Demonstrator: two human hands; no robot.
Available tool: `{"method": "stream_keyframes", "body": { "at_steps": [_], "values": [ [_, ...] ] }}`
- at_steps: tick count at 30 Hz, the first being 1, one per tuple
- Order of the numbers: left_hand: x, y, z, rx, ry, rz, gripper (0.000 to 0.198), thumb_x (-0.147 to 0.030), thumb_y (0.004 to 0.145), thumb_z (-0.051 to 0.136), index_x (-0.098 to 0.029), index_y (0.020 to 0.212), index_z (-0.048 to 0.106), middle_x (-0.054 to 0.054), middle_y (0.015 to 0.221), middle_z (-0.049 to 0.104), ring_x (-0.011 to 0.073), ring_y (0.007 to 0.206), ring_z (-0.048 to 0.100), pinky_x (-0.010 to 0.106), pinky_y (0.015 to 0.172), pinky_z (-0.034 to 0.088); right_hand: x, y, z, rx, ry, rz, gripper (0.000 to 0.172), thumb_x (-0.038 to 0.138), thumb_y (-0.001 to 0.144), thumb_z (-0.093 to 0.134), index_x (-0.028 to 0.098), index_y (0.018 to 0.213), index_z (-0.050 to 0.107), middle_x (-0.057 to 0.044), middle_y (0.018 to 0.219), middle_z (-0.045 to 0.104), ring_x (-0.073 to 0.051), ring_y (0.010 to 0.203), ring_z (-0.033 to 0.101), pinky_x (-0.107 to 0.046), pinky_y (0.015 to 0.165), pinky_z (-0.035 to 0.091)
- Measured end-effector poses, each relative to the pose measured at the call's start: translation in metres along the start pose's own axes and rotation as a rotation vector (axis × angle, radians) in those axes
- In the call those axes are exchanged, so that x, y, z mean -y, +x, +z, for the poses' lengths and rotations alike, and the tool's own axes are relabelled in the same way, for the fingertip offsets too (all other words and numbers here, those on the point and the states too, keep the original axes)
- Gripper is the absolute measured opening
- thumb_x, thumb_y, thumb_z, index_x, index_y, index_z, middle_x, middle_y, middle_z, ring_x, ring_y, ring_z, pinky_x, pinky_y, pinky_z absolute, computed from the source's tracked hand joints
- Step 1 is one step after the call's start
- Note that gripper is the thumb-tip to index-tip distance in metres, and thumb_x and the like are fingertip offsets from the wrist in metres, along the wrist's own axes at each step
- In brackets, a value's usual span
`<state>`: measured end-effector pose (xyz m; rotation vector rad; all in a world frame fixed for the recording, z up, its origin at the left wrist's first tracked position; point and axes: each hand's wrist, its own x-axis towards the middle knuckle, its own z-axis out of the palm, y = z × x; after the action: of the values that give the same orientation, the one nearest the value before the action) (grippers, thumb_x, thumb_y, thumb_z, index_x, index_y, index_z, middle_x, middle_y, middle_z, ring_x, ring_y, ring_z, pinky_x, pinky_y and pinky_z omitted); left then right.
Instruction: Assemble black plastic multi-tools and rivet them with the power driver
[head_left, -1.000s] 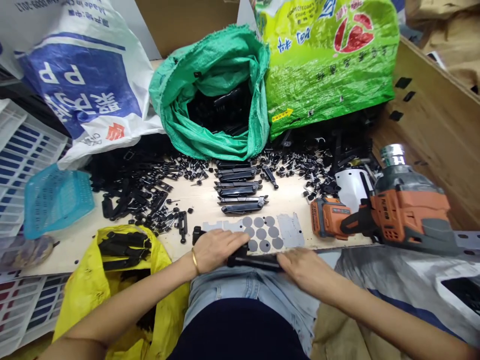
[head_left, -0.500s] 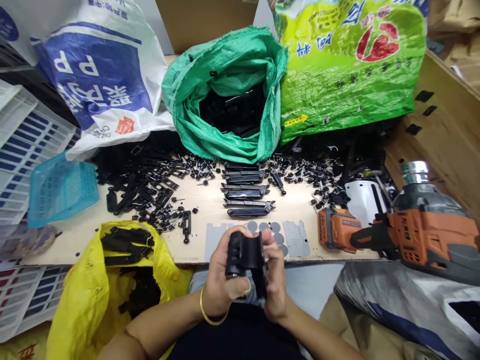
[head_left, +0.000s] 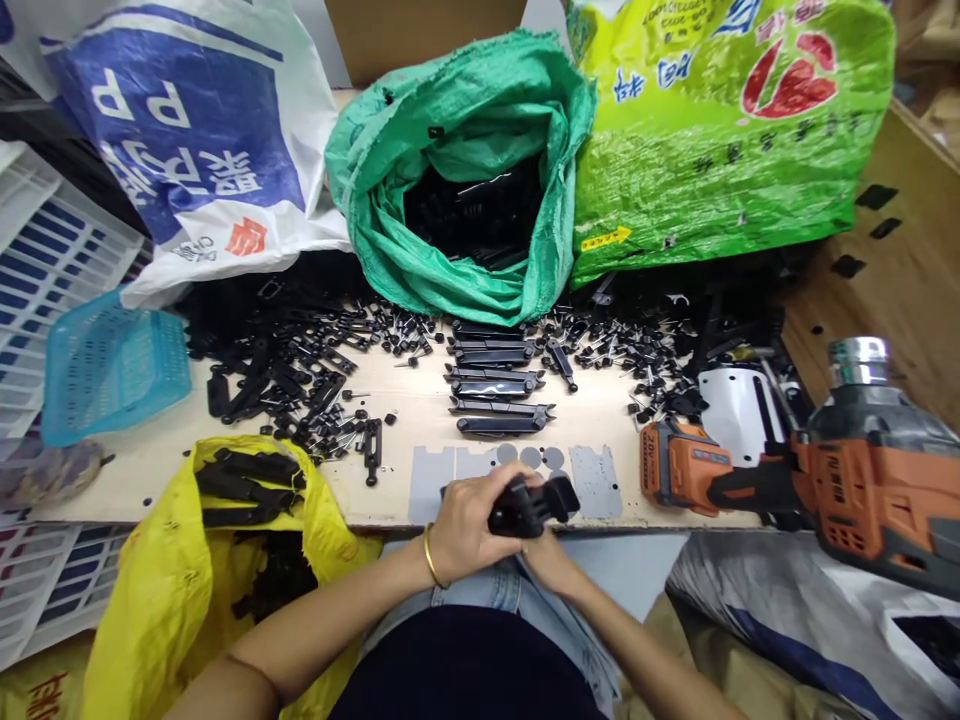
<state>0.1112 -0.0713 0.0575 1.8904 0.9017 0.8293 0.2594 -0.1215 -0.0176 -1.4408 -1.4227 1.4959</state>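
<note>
Could lose the black plastic part (head_left: 534, 503) downward: held just short of the table edge (head_left: 360, 518), over the lap, with only denim and floor beneath. Likely cause, in my judgement: a grip bearing on 1 end only, the other end jutting free to the right. Could also nip a fingertip if squeezed with skin caught in a joint, though too dark there to tell whether jointed at all. Could knock the loose black pins (head_left: 337, 430) lying forward and left of the hands, or the orange cordless driver (head_left: 862, 470) well off to the right, through a wide elbow swing. Left hand (head_left: 465, 525): knuckles up, fingers curled shut over the part's near-left end, bangle at the wrist, forearm entering from the lower left. Right hand (head_left: 546, 562): tucked under and behind the part, wrist bent upward, fingers hidden, so cannot tell whether closed round it or merely propping it. Just left of the left hand, an open yellow bag (head_left: 322, 520) of similar pieces.
</note>
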Motion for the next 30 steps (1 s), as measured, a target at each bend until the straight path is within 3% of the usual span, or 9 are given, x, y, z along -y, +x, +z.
{"method": "stream_keyframes", "body": {
  "at_steps": [4, 7, 11, 16, 22, 30],
  "values": [
    [0.032, 0.003, 0.021, 0.096, 0.510, 0.240, 0.043, -0.038, 0.088, 0.054, -0.017, 0.124, 0.046, 0.007, 0.105, 0.067, 0.0190, 0.098, 0.064, 0.030, 0.087, 0.050, 0.042, 0.032, -0.083, -0.312, -0.249, -0.094, 0.025, 0.037, 0.088, 0.044, 0.022, 0.094, 0.062, -0.007, 0.092, 0.066, -0.022, 0.088, 0.061, -0.036, 0.078, 0.048],
    [0.050, 0.015, 0.051, 0.096, 0.779, 0.307, 0.040, -0.036, 0.092, 0.047, -0.015, 0.127, 0.047, 0.010, 0.118, 0.062, 0.0198, 0.105, 0.060, 0.032, 0.091, 0.046, 0.071, 0.084, -0.108, -0.308, -0.526, -0.309, 0.024, 0.032, 0.090, 0.042, 0.021, 0.095, 0.062, -0.007, 0.096, 0.065, -0.022, 0.094, 0.059, -0.036, 0.085, 0.045],
    [0.061, 0.016, 0.074, 0.110, 0.938, 0.342, 0.047, -0.040, 0.093, 0.043, -0.016, 0.133, 0.044, 0.012, 0.131, 0.054, 0.0220, 0.111, 0.055, 0.037, 0.096, 0.042, 0.083, 0.164, -0.099, -0.137, -0.794, -0.466, 0.026, 0.023, 0.090, 0.039, 0.017, 0.101, 0.061, -0.011, 0.104, 0.064, -0.024, 0.101, 0.056, -0.039, 0.092, 0.043],
    [0.071, -0.002, 0.065, 0.120, 0.947, 0.449, 0.041, -0.021, 0.095, 0.040, -0.027, 0.136, 0.042, 0.004, 0.137, 0.051, 0.0200, 0.122, 0.050, 0.038, 0.104, 0.037, 0.082, 0.225, -0.076, -0.052, -1.022, -0.467, 0.038, 0.019, 0.088, 0.040, 0.011, 0.122, 0.053, -0.016, 0.129, 0.053, -0.028, 0.115, 0.047, -0.043, 0.097, 0.038],
    [0.082, 0.002, 0.051, 0.210, 0.847, 0.395, 0.043, -0.012, 0.095, 0.033, -0.015, 0.137, 0.040, 0.007, 0.138, 0.049, 0.0216, 0.130, 0.043, 0.038, 0.106, 0.037, 0.080, 0.236, -0.063, -0.102, -1.164, -0.418, 0.039, 0.024, 0.091, 0.040, 0.006, 0.125, 0.048, -0.019, 0.127, 0.051, -0.031, 0.116, 0.042, -0.046, 0.098, 0.029],
    [0.074, 0.004, 0.049, 0.303, 0.781, 0.296, 0.046, -0.014, 0.094, 0.032, -0.016, 0.140, 0.035, 0.007, 0.142, 0.045, 0.0204, 0.133, 0.039, 0.038, 0.110, 0.033, 0.072, 0.215, -0.057, -0.109, -1.161, -0.423, 0.036, 0.032, 0.094, 0.035, 0.011, 0.118, 0.053, -0.017, 0.117, 0.054, -0.030, 0.108, 0.044, -0.046, 0.093, 0.030]
  ]
}}
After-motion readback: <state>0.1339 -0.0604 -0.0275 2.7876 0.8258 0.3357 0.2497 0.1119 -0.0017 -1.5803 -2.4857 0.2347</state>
